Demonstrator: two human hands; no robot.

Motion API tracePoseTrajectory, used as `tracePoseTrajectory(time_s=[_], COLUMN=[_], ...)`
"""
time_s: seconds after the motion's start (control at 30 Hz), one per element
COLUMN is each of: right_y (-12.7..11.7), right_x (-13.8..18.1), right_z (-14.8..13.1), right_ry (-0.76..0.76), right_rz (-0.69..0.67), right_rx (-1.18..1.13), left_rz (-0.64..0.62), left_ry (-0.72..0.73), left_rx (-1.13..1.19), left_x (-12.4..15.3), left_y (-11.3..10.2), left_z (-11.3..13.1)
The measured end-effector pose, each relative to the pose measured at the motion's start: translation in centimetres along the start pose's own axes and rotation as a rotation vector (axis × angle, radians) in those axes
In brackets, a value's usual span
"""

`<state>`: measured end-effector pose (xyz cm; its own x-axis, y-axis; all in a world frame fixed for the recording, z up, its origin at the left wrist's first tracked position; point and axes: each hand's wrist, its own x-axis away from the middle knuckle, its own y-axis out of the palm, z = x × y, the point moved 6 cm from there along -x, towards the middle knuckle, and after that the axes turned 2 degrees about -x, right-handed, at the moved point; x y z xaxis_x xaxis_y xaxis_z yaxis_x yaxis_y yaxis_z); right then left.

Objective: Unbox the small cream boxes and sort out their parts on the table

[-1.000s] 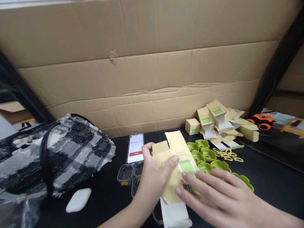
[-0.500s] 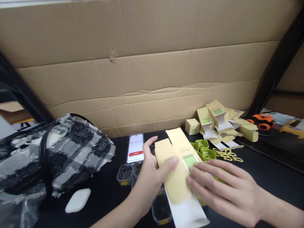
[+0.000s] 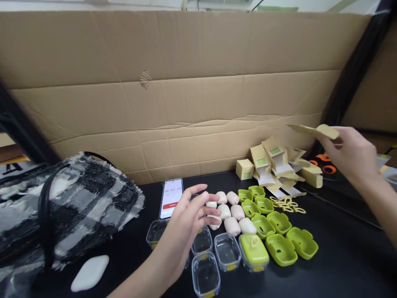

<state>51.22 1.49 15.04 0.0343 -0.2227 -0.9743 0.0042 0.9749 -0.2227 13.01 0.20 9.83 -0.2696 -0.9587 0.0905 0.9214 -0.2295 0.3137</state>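
Observation:
My right hand [image 3: 356,151] grips a flattened cardboard box [image 3: 312,130], held up edge-on above a pile of small folded boxes [image 3: 276,159]. Nothing is in my left hand [image 3: 190,211]; its fingers are apart, over pale rounded pieces [image 3: 232,226] and clear plastic containers [image 3: 206,273]. Green flower-shaped cups [image 3: 281,249] stand in rows to the right of the pale pieces. One container wears a green lid [image 3: 254,248] with a cream loop on top. Several cream loops [image 3: 288,205] lie beside the cups.
A phone [image 3: 171,196] with a timer leans at the back. A plaid bag [image 3: 89,198] and a white rounded case [image 3: 89,273] are on the left. Behind the black table [image 3: 335,231] rises a cardboard wall [image 3: 186,99]. An orange-wheeled toy [image 3: 328,169] sits at the right.
The flat box has gone from between both hands to the upper right in my right hand. My left hand has let go of it. The cups and pale pieces are uncovered.

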Motion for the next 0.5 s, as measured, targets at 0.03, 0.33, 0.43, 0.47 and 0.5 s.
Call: tracePoseTrajectory(time_s=[0.03, 0.33, 0.43, 0.47, 0.5], right_y=[0.7, 5.6, 5.6, 5.5, 5.4], right_x=[0.4, 2.3, 2.4, 2.5, 2.5], right_z=[1.2, 3.7, 3.2, 3.1, 2.9], right_ry=[-0.013, -0.216, -0.229, -0.225, -0.215], right_rz=[-0.037, -0.336, -0.345, -0.347, -0.343], right_rx=[-0.005, -0.183, -0.211, -0.216, -0.217], left_rz=[-0.006, -0.059, -0.071, -0.07, -0.07], left_ry=[-0.007, -0.047, -0.039, -0.036, -0.034], left_rx=[0.009, 0.001, -0.007, -0.008, -0.007], left_x=[-0.1, 0.5, 0.5, 0.5, 0.4], left_y=[0.0, 0.5, 0.6, 0.6, 0.6], left_z=[-0.1, 0.0, -0.1, -0.1, -0.1])
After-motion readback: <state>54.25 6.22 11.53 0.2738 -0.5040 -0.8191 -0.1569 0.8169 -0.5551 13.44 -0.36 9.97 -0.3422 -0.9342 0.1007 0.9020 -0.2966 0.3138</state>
